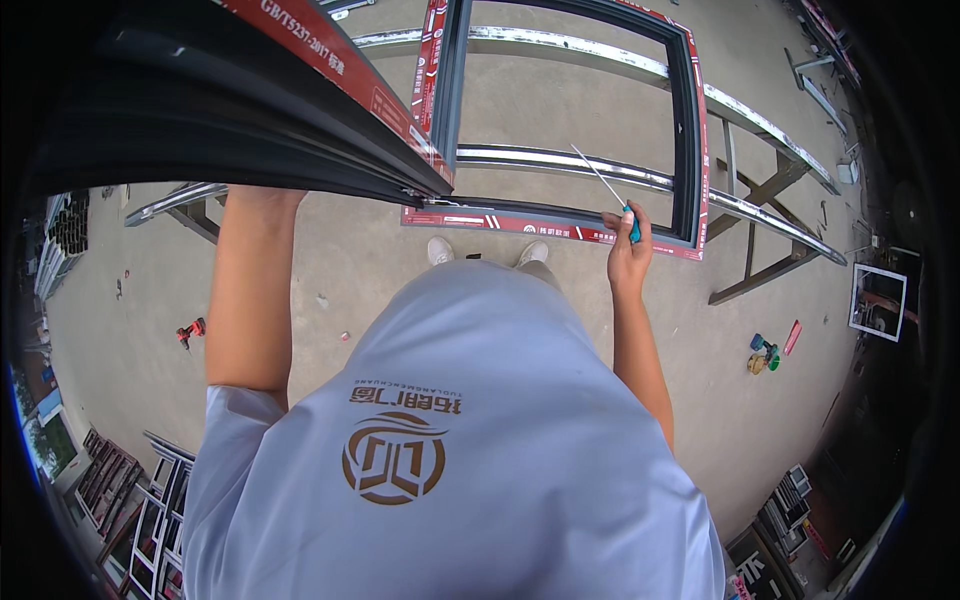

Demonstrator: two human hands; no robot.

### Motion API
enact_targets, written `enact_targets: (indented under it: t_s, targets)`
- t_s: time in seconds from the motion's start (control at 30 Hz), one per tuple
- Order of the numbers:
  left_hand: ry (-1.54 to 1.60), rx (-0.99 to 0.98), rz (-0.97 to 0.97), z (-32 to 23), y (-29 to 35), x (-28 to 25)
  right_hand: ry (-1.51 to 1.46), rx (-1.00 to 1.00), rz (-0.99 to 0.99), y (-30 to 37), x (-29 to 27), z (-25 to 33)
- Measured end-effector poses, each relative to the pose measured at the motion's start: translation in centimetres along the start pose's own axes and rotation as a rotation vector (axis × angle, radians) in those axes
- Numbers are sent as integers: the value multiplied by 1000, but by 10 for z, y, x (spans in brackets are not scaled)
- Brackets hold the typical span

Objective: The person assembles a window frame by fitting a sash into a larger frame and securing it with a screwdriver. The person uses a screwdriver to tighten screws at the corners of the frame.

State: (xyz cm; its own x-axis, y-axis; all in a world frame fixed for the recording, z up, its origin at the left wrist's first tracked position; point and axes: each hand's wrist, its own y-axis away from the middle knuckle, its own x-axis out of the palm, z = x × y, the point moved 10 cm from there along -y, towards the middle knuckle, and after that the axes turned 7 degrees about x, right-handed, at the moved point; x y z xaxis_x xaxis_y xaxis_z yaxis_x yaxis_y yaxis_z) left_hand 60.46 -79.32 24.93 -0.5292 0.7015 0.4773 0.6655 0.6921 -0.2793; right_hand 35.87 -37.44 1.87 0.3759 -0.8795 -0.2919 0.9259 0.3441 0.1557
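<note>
A dark window frame [684, 130] covered in red-and-white film lies across metal rails in front of me. At its near left corner a dark window sash [300, 125] with a red film strip is swung up, meeting the frame near a small metal hinge piece [437, 203]. My left hand [265, 194] grips the near edge of the sash, its fingers hidden behind the profile. Over the frame's near right part, my right hand [630, 255] is closed round the teal handle of a screwdriver [604, 182]. The thin shaft points up and left over the frame's opening.
Metal trestle rails [770, 225] stick out right of the frame. A red power drill [190, 332] lies on the floor at left, a teal power tool [763, 352] at right. A white-edged frame [878, 302] stands further right. Stacked window frames [155, 515] fill the lower left.
</note>
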Motion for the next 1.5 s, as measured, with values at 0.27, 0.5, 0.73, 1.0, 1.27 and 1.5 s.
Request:
enact_targets:
  t_s: [0.27,0.5,0.73,1.0,1.27,1.5]
  targets:
    - [-30,130,104,-34,6,-11,255,-31,66,-17,18,-29]
    - [45,142,31,-86,36,48,427,-243,228,-50,28,-49]
    - [-644,421,-399,-101,54,88,454,-401,245,-50,34,-52]
    - [-665,493,-391,-102,47,99,482,-543,276,-40,36,-45]
    - [-617,462,-427,-96,46,100,495,-633,248,-34,33,-42]
    - [-611,429,-434,-91,46,97,428,-703,235,-29,29,-42]
